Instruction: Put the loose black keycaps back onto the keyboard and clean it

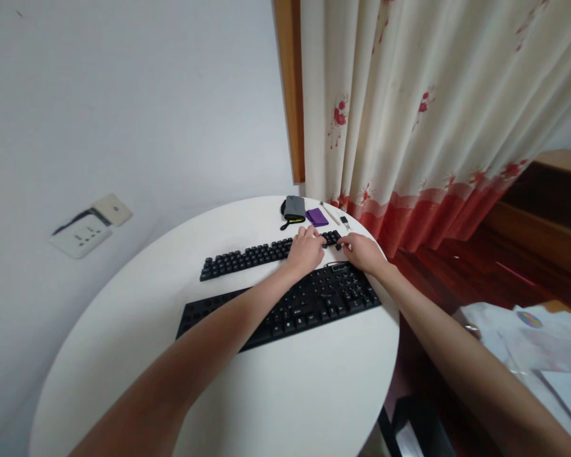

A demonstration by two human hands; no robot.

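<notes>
A black keyboard (309,308) lies across the white round table (285,393); its left part shows bare round key sockets, while keycaps sit on the right part. Beyond it stretches a long block of loose black keycaps (247,257), set out in rows. My left hand (307,249) rests over the right portion of those rows, fingers spread and touching the caps. At the right end of the rows, my right hand (361,251) pinches a small black keycap (339,246) between thumb and finger. My left forearm hides part of the keyboard.
At the table's far edge lie a grey pouch (294,208), a purple folded cloth (316,217), a thin brush-like tool (330,214) and a small keycap-puller-like tool (345,222). Wall sockets (83,235) are at left, a curtain (390,127) behind, papers (528,343) at right.
</notes>
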